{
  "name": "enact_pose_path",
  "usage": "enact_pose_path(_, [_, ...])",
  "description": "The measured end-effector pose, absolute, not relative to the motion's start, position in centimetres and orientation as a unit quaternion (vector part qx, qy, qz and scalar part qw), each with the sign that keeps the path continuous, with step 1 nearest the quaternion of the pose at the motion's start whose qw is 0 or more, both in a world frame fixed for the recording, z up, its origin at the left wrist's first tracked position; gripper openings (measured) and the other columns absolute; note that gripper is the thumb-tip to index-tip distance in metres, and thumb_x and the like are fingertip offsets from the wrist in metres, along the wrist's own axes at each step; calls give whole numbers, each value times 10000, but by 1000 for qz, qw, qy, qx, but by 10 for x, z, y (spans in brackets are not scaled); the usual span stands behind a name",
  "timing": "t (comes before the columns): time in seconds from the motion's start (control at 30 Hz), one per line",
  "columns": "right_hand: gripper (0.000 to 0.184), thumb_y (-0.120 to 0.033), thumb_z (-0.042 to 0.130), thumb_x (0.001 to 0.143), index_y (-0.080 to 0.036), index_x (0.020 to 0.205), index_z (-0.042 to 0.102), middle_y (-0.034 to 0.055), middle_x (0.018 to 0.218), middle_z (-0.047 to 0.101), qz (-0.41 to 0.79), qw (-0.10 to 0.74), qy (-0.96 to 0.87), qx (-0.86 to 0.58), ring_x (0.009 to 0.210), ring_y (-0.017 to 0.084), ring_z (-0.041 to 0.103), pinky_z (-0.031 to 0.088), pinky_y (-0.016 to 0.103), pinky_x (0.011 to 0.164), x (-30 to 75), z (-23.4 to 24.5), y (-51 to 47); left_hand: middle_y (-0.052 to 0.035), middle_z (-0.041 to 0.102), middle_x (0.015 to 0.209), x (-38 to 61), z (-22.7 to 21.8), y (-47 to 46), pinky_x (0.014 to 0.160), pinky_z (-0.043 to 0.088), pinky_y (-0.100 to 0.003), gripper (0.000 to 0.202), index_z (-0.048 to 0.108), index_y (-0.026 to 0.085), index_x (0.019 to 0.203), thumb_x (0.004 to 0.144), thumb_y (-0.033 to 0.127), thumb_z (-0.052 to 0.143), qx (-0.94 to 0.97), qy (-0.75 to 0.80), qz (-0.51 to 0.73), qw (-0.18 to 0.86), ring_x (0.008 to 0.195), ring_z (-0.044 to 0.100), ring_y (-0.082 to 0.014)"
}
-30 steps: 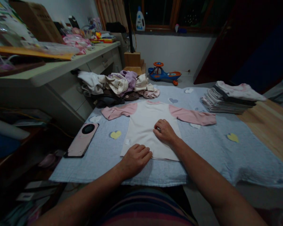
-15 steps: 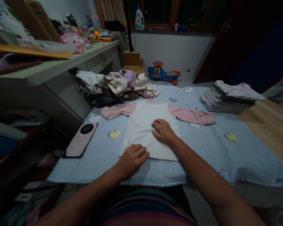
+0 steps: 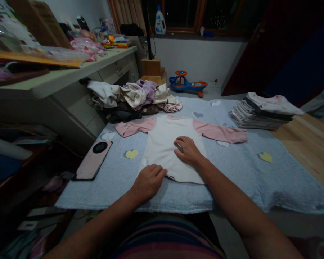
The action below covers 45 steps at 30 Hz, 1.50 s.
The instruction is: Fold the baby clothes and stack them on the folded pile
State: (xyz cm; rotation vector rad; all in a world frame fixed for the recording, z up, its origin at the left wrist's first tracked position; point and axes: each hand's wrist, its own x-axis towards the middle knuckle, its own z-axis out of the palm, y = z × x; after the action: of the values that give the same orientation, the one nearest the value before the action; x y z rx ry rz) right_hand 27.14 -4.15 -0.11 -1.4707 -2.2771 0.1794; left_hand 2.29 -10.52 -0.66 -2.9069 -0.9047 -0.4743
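A long-sleeved shirt (image 3: pixel 164 144) with a white body and pink sleeves lies spread on a pale blue quilted cloth, its neck pointing away from me and both sleeves stretched sideways. At its near left hem, my left hand (image 3: pixel 150 181) is closed on the fabric; the hem beside the fingertips is slightly raised. My right hand (image 3: pixel 188 149) rests on the middle right of the shirt body, with its fingers bent a little and the thumb apart. It presses on the cloth without gripping it.
A pink phone (image 3: pixel 93 162) lies left on the quilted cloth (image 3: pixel 237 172). Rumpled clothes (image 3: pixel 135 95) are heaped at the back left, and a folded stack (image 3: pixel 261 113) stands back right. A cluttered desk (image 3: pixel 56 81) borders the left side. Beyond is a blue ride-on toy (image 3: pixel 189 85).
My left hand has shifted slightly left and closed on the near hem, which now lifts and wrinkles a little. My right hand stays in the same place.
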Motion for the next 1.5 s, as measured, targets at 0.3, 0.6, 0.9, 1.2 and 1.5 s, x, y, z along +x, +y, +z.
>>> enact_pose_path(0.3, [272, -294, 621, 853, -189, 1104, 635, 106, 1207, 600, 68, 213, -817, -531, 1103, 266, 510, 368, 399, 960, 272, -2, -41, -46, 621, 935, 1, 4, -89, 695, 442, -322, 171, 558, 174, 1122, 955, 173, 521, -973, -204, -98, 38, 811, 555, -198])
enact_pose_path(0.6, [278, -298, 614, 857, -186, 1110, 635, 104, 1202, 601, 71, 214, -816, -532, 1094, 259, 508, 367, 392, 958, 272, -3, -41, -55, 636, 928, -22, 6, -87, 721, 464, -332, 120, 623, 183, 1021, 955, 179, 523, -967, -212, -130, 52, 822, 569, -197])
enact_pose_path(0.9, [274, -298, 614, 853, -196, 1107, 634, 108, 1209, 597, 73, 208, -817, -534, 1105, 268, 506, 373, 406, 961, 272, -3, -40, -61, 643, 958, -36, 0, -85, 753, 485, -309, 196, 657, 213, 1083, 937, 146, 545, -949, -263, -169, 42, 867, 594, -180])
enact_pose_path(1.2, [292, -319, 615, 864, -167, 1111, 642, 137, 1206, 594, 51, 165, -828, -534, 1103, 282, 508, 372, 415, 958, 266, 6, -42, -54, 667, 892, -42, 13, -92, 729, 475, -323, 131, 642, 178, 997, 949, 151, 524, -959, -235, -146, 64, 811, 596, -188])
enact_pose_path(1.5, [395, -420, 614, 886, -182, 1200, 598, 149, 1346, 546, 63, 130, -884, -445, 1198, 281, 502, 372, 419, 988, 229, 21, -48, -53, 664, 875, -46, 4, -92, 681, 468, -297, 151, 653, 164, 1016, 914, 110, 556, -950, -261, -167, 38, 772, 583, -181])
